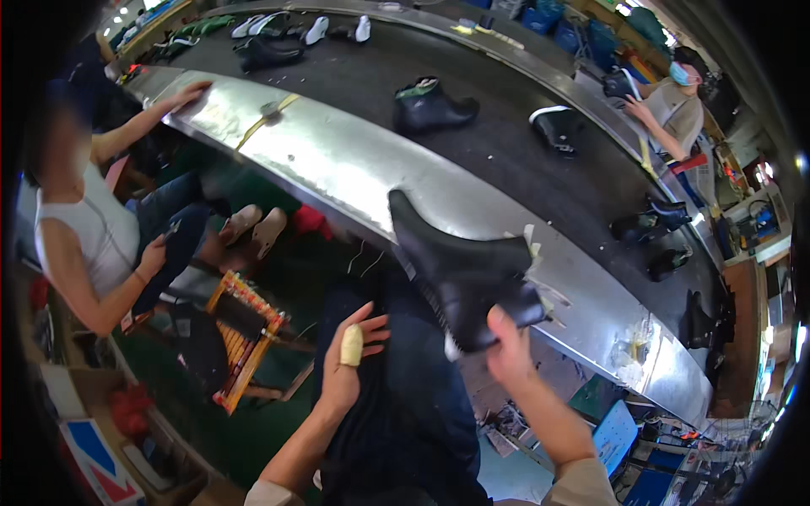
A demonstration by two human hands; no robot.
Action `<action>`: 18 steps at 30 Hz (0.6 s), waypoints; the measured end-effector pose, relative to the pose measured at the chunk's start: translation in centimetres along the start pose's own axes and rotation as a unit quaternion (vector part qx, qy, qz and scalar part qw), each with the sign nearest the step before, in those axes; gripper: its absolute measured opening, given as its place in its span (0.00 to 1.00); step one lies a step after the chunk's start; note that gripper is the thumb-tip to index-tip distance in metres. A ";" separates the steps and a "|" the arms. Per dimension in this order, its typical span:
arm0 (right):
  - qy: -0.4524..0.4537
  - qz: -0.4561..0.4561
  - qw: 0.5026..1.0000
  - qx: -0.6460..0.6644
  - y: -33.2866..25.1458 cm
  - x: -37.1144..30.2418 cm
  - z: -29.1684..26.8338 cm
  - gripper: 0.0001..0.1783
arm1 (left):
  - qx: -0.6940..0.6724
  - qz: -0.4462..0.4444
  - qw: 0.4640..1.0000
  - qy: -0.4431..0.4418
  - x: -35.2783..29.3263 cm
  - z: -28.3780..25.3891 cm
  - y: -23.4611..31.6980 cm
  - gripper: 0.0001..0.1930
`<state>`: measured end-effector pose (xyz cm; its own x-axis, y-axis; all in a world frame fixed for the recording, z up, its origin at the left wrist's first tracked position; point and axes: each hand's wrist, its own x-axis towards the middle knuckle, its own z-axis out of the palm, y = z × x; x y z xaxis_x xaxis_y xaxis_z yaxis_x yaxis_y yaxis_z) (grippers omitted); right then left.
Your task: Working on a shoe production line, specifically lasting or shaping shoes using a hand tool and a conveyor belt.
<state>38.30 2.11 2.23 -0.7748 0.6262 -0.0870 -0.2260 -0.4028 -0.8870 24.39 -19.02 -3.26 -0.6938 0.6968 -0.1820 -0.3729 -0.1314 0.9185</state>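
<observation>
– First, where is the boot (pixel 456 274)?
– Ahead of the body, over the near edge of the metal ledge (pixel 329 173); contact with it cannot be determined.
– State its axis.
– The sole runs from toe, far left, to heel, near right; it faces left, and the shaft points right.
– And the hands?
– Right hand (pixel 509 352): nearer, gripping the shaft's back near the heel, thumb uppermost. Left hand (pixel 341 367): fingers extended, empty, apart from the boot, on its sole side. A yellow cover (pixel 351 346) wraps one digit.
</observation>
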 end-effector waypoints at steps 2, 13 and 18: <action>0.107 -0.057 0.988 -0.094 -2.4 4.0 -2.6 0.31 | 0.058 -0.005 0.997 0.044 -0.1 -1.5 -1.1 0.27; 0.181 -0.021 0.832 -0.524 -10.2 20.4 -23.5 0.45 | 0.058 -0.108 0.981 0.150 -3.7 -6.4 -7.9 0.17; 0.254 -0.263 0.822 -0.437 -13.4 19.9 -21.8 0.29 | 0.094 -0.130 0.963 0.216 -2.4 -7.7 -8.3 0.14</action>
<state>38.77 34.48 2.51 -0.3093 0.8475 0.4312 0.2312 0.5069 -0.8304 24.42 -25.03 -13.19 -0.7990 0.3252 -0.5059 -0.4787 0.1653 0.8623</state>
